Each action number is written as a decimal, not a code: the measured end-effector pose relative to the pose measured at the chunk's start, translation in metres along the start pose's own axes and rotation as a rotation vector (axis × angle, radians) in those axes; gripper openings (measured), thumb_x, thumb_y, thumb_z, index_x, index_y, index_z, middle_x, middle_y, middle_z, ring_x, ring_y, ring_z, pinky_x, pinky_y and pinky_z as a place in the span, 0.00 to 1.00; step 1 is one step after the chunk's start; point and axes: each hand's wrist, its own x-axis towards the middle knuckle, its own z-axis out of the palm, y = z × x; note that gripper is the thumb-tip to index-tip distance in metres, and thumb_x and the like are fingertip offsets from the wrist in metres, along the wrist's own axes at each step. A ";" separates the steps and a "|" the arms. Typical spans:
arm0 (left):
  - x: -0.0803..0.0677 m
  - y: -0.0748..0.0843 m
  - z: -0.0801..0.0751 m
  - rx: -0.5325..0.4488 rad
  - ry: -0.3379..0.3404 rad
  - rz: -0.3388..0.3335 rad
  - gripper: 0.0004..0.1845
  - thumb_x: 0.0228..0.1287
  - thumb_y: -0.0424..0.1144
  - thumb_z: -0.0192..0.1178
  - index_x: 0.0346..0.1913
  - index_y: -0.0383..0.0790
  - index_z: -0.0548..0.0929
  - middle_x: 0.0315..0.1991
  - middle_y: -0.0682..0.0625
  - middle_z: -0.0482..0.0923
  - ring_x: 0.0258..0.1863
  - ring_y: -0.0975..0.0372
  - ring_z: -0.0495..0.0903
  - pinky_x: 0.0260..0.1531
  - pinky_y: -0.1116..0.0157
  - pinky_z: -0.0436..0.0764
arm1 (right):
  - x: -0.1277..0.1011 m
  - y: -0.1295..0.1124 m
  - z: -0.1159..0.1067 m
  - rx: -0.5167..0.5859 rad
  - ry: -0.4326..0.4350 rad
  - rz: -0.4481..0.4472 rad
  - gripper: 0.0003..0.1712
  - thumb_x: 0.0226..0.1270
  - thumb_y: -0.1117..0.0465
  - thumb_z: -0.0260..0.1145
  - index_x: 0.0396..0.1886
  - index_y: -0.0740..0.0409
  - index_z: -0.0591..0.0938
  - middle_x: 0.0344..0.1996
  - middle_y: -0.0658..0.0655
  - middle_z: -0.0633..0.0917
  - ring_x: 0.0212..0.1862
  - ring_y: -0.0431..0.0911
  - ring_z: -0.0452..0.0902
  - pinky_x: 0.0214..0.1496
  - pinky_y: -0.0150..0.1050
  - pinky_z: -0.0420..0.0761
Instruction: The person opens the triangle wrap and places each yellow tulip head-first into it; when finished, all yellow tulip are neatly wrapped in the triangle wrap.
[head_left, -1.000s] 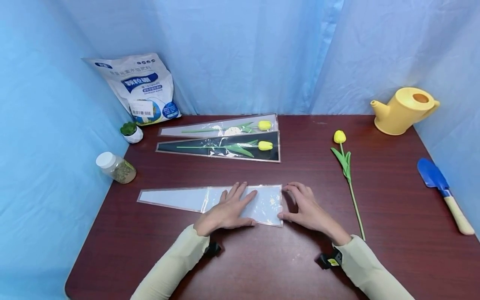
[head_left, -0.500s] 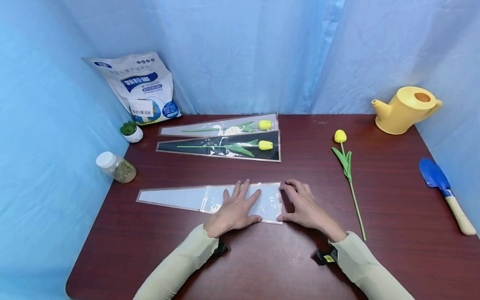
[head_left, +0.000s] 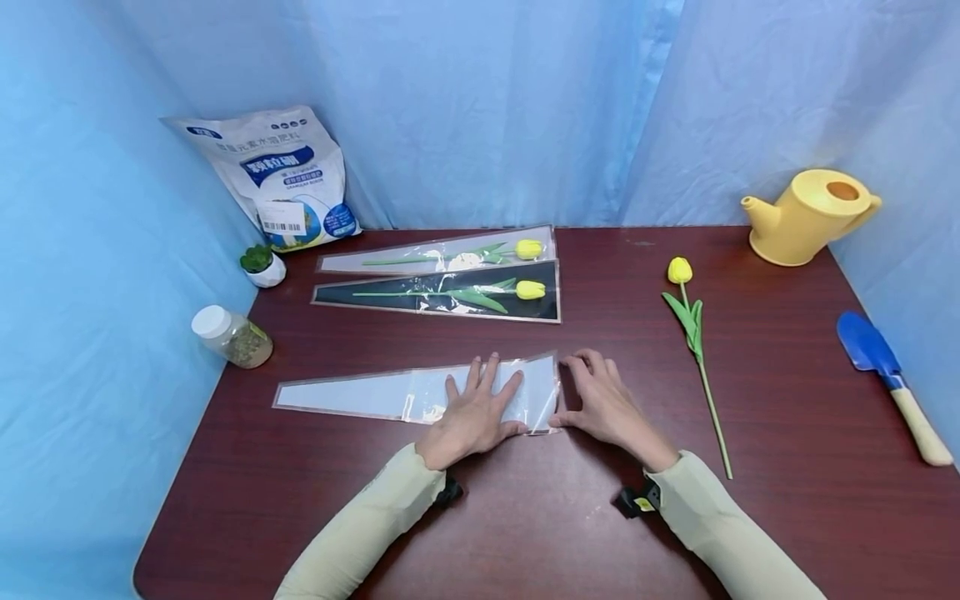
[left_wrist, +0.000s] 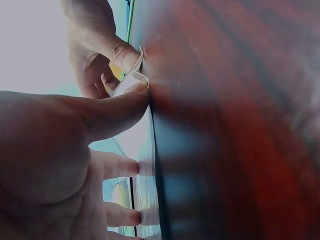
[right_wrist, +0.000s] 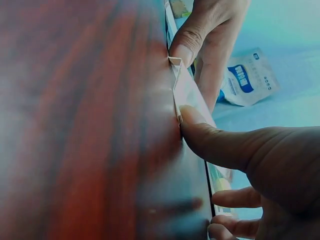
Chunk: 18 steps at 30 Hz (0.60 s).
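Observation:
A long tapered flower sleeve (head_left: pixel 345 393), white with a clear shiny front, lies on the table with its wide end to the right. My left hand (head_left: pixel 472 421) rests spread on its wider part, fingers fairly straight and thumb at the near edge. My right hand (head_left: pixel 603 408) grips the wide end, thumb at the near corner and curved fingers by the far one. Between the two thumbs the near edge buckles upward, as both wrist views show; the right thumb (right_wrist: pixel 200 125) presses on it. To the right lies a loose yellow tulip (head_left: pixel 692 333) with a green stem.
Behind lie two filled sleeves, one pale (head_left: pixel 408 260) and one black (head_left: pixel 341 293), each with a yellow tulip. A fertilizer bag (head_left: pixel 262 183), small potted plant (head_left: pixel 264 267) and lidded jar (head_left: pixel 232 335) stand left. A yellow watering can (head_left: pixel 802 221) and blue trowel (head_left: pixel 870 350) are right.
My left hand has slid right along the sleeve toward its wide end. My right hand has shifted slightly left and away from me, and the sleeve's wide end has narrowed and creased.

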 end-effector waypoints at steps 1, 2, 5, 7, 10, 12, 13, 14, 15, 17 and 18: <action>0.001 0.000 0.000 -0.006 0.001 0.000 0.42 0.68 0.64 0.54 0.80 0.57 0.54 0.82 0.39 0.41 0.81 0.41 0.43 0.69 0.28 0.54 | 0.002 -0.001 -0.001 -0.003 -0.004 0.010 0.49 0.46 0.46 0.82 0.66 0.61 0.73 0.64 0.69 0.71 0.60 0.65 0.68 0.54 0.61 0.76; 0.002 -0.001 0.000 -0.009 -0.001 -0.002 0.42 0.68 0.64 0.54 0.80 0.57 0.54 0.82 0.39 0.41 0.81 0.41 0.43 0.69 0.28 0.54 | 0.003 -0.001 -0.001 -0.006 -0.009 0.017 0.48 0.47 0.46 0.82 0.66 0.61 0.73 0.64 0.68 0.71 0.59 0.65 0.68 0.54 0.61 0.77; 0.006 -0.002 -0.001 -0.018 -0.014 -0.012 0.41 0.69 0.64 0.54 0.80 0.57 0.54 0.82 0.39 0.40 0.82 0.42 0.41 0.70 0.29 0.53 | 0.008 -0.002 -0.003 0.000 -0.033 0.007 0.45 0.49 0.46 0.81 0.63 0.61 0.76 0.63 0.69 0.71 0.59 0.65 0.69 0.55 0.61 0.76; 0.009 -0.003 -0.002 -0.022 -0.027 -0.018 0.41 0.69 0.64 0.54 0.80 0.58 0.53 0.83 0.40 0.38 0.82 0.42 0.40 0.71 0.29 0.52 | 0.012 -0.002 -0.005 0.032 -0.051 -0.018 0.43 0.50 0.47 0.81 0.62 0.63 0.76 0.62 0.69 0.72 0.58 0.65 0.70 0.57 0.61 0.76; 0.014 -0.004 -0.005 -0.030 -0.040 -0.021 0.41 0.70 0.63 0.54 0.80 0.58 0.52 0.83 0.40 0.37 0.82 0.43 0.39 0.72 0.30 0.51 | 0.017 -0.002 -0.010 0.133 -0.093 -0.057 0.41 0.53 0.50 0.80 0.63 0.66 0.76 0.57 0.70 0.75 0.55 0.62 0.74 0.56 0.58 0.77; 0.018 -0.004 -0.007 -0.040 -0.042 -0.017 0.41 0.70 0.63 0.54 0.80 0.58 0.52 0.83 0.40 0.36 0.82 0.43 0.38 0.72 0.30 0.51 | 0.022 -0.001 -0.014 0.223 -0.134 -0.067 0.38 0.59 0.53 0.76 0.63 0.69 0.75 0.54 0.70 0.77 0.51 0.57 0.78 0.54 0.52 0.79; 0.020 -0.004 -0.008 -0.045 -0.041 -0.015 0.41 0.70 0.63 0.54 0.80 0.58 0.53 0.83 0.39 0.36 0.82 0.43 0.38 0.72 0.30 0.50 | 0.025 0.000 -0.016 0.277 -0.163 -0.061 0.36 0.63 0.54 0.73 0.64 0.70 0.74 0.53 0.69 0.78 0.49 0.55 0.79 0.51 0.48 0.81; 0.022 -0.004 -0.009 -0.049 -0.041 -0.013 0.41 0.70 0.62 0.55 0.80 0.58 0.53 0.83 0.39 0.36 0.82 0.43 0.38 0.72 0.30 0.50 | 0.028 0.000 -0.018 0.343 -0.197 -0.049 0.34 0.67 0.56 0.70 0.65 0.72 0.72 0.52 0.70 0.79 0.46 0.52 0.80 0.47 0.45 0.82; 0.024 -0.004 -0.010 -0.052 -0.040 -0.010 0.41 0.70 0.62 0.55 0.80 0.58 0.53 0.83 0.39 0.36 0.82 0.43 0.37 0.72 0.30 0.50 | 0.031 0.001 -0.020 0.413 -0.233 -0.028 0.32 0.71 0.57 0.66 0.66 0.73 0.71 0.51 0.71 0.79 0.44 0.51 0.81 0.43 0.42 0.83; 0.028 -0.004 -0.013 -0.042 -0.028 -0.001 0.41 0.69 0.62 0.55 0.80 0.57 0.54 0.83 0.39 0.36 0.82 0.42 0.38 0.73 0.31 0.51 | 0.037 0.003 -0.023 0.534 -0.297 0.035 0.30 0.77 0.57 0.58 0.69 0.72 0.67 0.51 0.72 0.80 0.40 0.49 0.83 0.37 0.39 0.84; 0.029 -0.003 -0.014 -0.034 -0.010 0.005 0.41 0.69 0.62 0.56 0.80 0.57 0.54 0.82 0.39 0.37 0.82 0.42 0.39 0.73 0.32 0.52 | 0.040 0.004 -0.024 0.589 -0.323 0.073 0.30 0.79 0.56 0.54 0.70 0.72 0.66 0.50 0.71 0.80 0.39 0.48 0.83 0.35 0.38 0.84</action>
